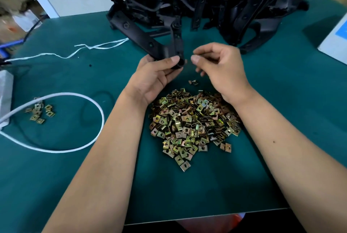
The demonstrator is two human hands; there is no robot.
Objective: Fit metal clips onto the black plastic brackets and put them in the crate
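Black brackets [216, 2], brassy clips [193, 120], teal table [75, 176]

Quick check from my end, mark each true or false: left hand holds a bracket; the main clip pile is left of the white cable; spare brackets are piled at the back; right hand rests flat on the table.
1. The left hand holds a black bracket. True.
2. The main clip pile lies left of the white cable. False: it lies right of it, between the forearms.
3. Spare brackets are piled at the back. True.
4. The right hand rests flat on the table. False: it is raised, fingers curled.
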